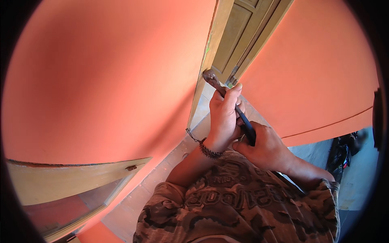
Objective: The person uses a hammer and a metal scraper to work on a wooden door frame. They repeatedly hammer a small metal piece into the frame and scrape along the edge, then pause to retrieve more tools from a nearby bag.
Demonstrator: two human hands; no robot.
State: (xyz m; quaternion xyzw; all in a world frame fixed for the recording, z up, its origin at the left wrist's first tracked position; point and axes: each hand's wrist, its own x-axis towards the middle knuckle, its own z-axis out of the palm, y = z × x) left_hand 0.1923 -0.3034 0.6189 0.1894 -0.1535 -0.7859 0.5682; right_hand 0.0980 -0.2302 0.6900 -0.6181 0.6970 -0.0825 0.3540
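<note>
A long-handled tool with a rounded, rusty-looking metal head and a black grip slants up and away from me. My left hand is closed around its shaft, thumb lying along it, below the head. Lower down, my right hand is closed about the butt end of the black grip. In this picture the tool's head overlaps the edge of the wooden door frame; whether it touches the wood I cannot tell. The fingers of my right hand are partly hidden. A dark braided bracelet circles my left wrist.
Orange walls rise on both sides of the doorway. A panelled wooden door stands beyond the frame. At lower left is a wood-framed window with a latch. Pale floor tiles lie below, and dark objects sit at right.
</note>
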